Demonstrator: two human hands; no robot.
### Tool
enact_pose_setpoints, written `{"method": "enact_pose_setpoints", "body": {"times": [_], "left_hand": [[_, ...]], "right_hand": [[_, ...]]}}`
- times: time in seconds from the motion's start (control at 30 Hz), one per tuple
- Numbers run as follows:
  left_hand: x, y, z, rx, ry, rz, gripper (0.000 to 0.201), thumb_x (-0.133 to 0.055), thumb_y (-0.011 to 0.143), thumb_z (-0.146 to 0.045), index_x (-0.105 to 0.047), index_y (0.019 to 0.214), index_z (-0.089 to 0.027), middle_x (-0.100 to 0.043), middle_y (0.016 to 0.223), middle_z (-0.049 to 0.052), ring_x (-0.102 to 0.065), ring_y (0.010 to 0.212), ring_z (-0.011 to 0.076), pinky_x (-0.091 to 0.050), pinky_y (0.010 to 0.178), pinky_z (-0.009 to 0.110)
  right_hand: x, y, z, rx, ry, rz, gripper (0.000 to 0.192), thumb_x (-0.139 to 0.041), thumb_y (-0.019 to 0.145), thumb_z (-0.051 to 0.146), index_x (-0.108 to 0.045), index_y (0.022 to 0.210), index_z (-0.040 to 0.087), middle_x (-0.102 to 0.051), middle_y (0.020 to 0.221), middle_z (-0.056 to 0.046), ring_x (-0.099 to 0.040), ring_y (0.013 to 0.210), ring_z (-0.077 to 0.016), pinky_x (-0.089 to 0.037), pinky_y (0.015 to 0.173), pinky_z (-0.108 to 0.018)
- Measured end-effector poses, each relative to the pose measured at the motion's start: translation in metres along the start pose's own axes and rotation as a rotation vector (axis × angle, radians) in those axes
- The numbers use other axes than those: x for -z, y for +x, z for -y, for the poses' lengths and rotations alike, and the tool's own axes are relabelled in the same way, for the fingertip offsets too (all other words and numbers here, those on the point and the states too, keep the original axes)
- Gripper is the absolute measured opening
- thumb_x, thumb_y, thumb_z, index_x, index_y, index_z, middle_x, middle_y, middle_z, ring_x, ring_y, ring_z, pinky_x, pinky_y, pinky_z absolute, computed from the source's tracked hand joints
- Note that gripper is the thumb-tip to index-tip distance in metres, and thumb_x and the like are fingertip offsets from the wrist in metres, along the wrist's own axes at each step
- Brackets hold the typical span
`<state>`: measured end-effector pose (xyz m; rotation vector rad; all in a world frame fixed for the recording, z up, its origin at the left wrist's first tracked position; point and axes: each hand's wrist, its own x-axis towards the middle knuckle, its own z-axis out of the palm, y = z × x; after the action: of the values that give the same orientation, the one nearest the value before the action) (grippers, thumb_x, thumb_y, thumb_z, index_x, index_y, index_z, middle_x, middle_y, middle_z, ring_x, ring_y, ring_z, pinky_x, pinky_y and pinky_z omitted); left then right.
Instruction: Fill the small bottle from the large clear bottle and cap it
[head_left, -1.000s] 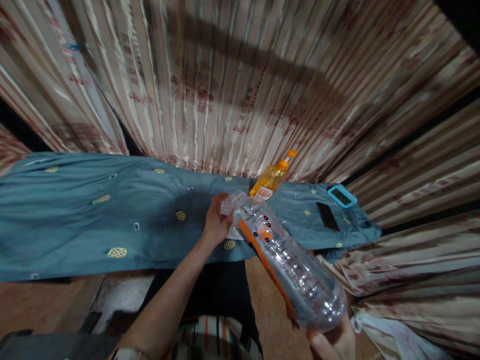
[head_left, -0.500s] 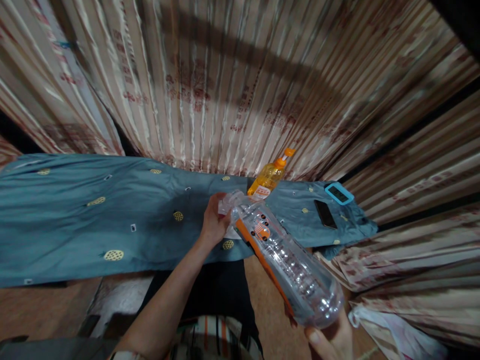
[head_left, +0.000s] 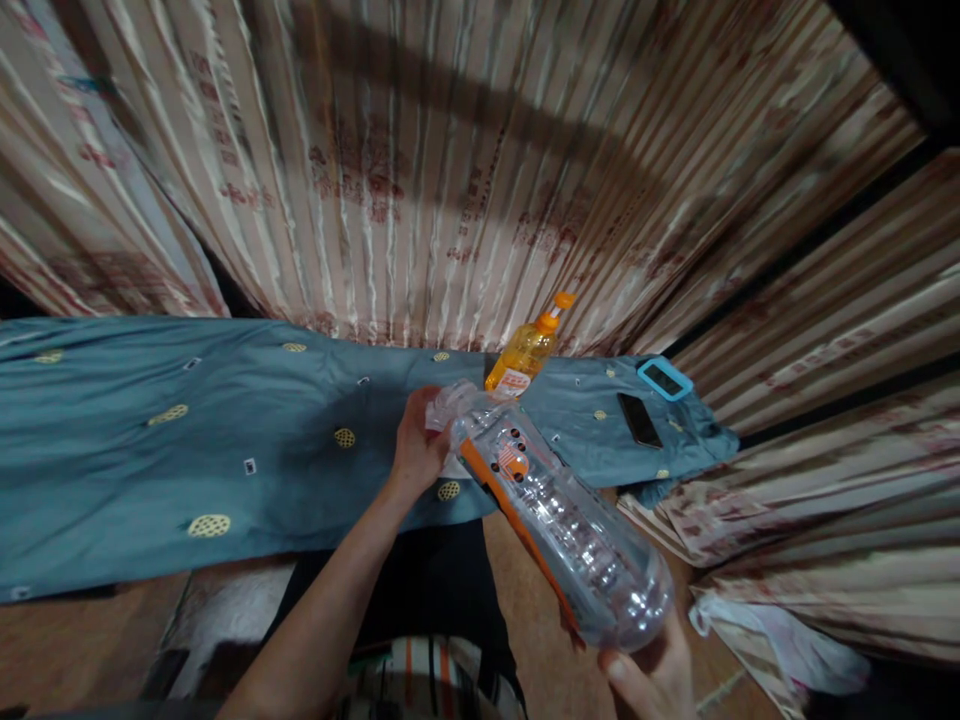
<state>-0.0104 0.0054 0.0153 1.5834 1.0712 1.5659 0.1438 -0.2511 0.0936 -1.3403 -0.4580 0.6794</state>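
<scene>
A large clear plastic bottle with an orange label strip lies tilted between my hands, neck pointing away from me. My left hand grips its neck end, fingers closed around the cap area. My right hand cups the bottle's base near the bottom edge of the view. Just beyond the neck a small bottle of orange-yellow liquid with an orange cap stands on the blue-green cloth.
The cloth with yellow dots covers a long low surface. A black phone and a blue-framed device lie on its right end. Striped patterned curtains hang behind and to the right. A white bag lies at lower right.
The view has drifted slightly, shifting everything left and down a little. Both hands keep the same hold on the clear bottle.
</scene>
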Motion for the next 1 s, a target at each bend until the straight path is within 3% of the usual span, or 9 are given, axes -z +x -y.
{"method": "enact_pose_setpoints", "body": {"times": [0.1, 0.27, 0.47, 0.57, 0.7, 0.87, 1.0], "left_hand": [[0.0, 0.0, 0.001, -0.01, 0.007, 0.002, 0.038, -0.074, 0.088, -0.038, -0.068, 0.121, -0.02, -0.076, 0.115, 0.01, -0.075, 0.105, 0.0285, -0.062, 0.097, 0.045], [0.001, 0.0, 0.002, 0.006, 0.013, 0.015, 0.038, -0.076, 0.086, -0.032, -0.068, 0.121, -0.021, -0.077, 0.117, 0.01, -0.075, 0.109, 0.0292, -0.062, 0.101, 0.046], [0.001, 0.001, 0.002, 0.008, 0.031, 0.018, 0.038, -0.073, 0.087, -0.034, -0.067, 0.122, -0.021, -0.076, 0.118, 0.011, -0.075, 0.109, 0.0304, -0.062, 0.101, 0.047], [0.002, 0.001, 0.002, 0.006, 0.024, 0.021, 0.039, -0.075, 0.088, -0.036, -0.067, 0.123, -0.021, -0.076, 0.12, 0.011, -0.075, 0.111, 0.0305, -0.062, 0.103, 0.048], [0.002, 0.0, 0.002, 0.015, 0.014, 0.02, 0.046, -0.076, 0.088, -0.035, -0.065, 0.13, -0.021, -0.077, 0.128, 0.013, -0.075, 0.119, 0.0317, -0.061, 0.107, 0.05], [0.001, -0.001, 0.001, -0.004, 0.028, 0.03, 0.042, -0.074, 0.09, -0.035, -0.066, 0.129, -0.021, -0.077, 0.124, 0.012, -0.075, 0.115, 0.0308, -0.062, 0.105, 0.049], [0.001, -0.001, -0.002, 0.0, 0.037, 0.033, 0.039, -0.075, 0.091, -0.039, -0.068, 0.125, -0.021, -0.076, 0.118, 0.011, -0.075, 0.109, 0.0299, -0.062, 0.1, 0.047]], "right_hand": [[0.003, 0.0, -0.003, -0.01, -0.017, 0.056, 0.1, -0.111, 0.045, 0.066, -0.073, 0.129, 0.025, -0.08, 0.137, -0.016, -0.079, 0.123, -0.0402, -0.065, 0.096, -0.044], [0.005, 0.0, -0.005, 0.012, -0.013, 0.08, 0.111, -0.109, 0.053, 0.066, -0.066, 0.146, 0.024, -0.075, 0.146, -0.02, -0.078, 0.125, -0.0434, -0.067, 0.092, -0.047], [0.009, 0.003, -0.005, 0.033, -0.067, 0.128, 0.098, -0.106, 0.056, 0.069, -0.069, 0.135, 0.024, -0.077, 0.144, -0.018, -0.079, 0.123, -0.0405, -0.067, 0.091, -0.044], [0.01, 0.004, -0.003, -0.004, -0.054, 0.145, 0.105, -0.107, 0.055, 0.069, -0.066, 0.141, 0.025, -0.075, 0.147, -0.018, -0.08, 0.12, -0.0394, -0.067, 0.087, -0.042], [0.011, 0.003, -0.004, -0.043, -0.022, 0.141, 0.111, -0.109, 0.047, 0.068, -0.065, 0.142, 0.027, -0.079, 0.139, -0.017, -0.082, 0.098, -0.0336, -0.064, 0.074, -0.038], [0.01, -0.003, -0.006, 0.039, -0.104, 0.178, 0.083, -0.096, 0.072, 0.069, -0.064, 0.14, 0.032, -0.082, 0.126, -0.011, -0.078, 0.079, -0.0266, -0.058, 0.065, -0.034], [0.006, -0.007, -0.004, 0.094, -0.121, 0.196, 0.079, -0.088, 0.081, 0.067, -0.064, 0.148, 0.033, -0.083, 0.116, -0.01, -0.076, 0.074, -0.0264, -0.055, 0.063, -0.034]]}}
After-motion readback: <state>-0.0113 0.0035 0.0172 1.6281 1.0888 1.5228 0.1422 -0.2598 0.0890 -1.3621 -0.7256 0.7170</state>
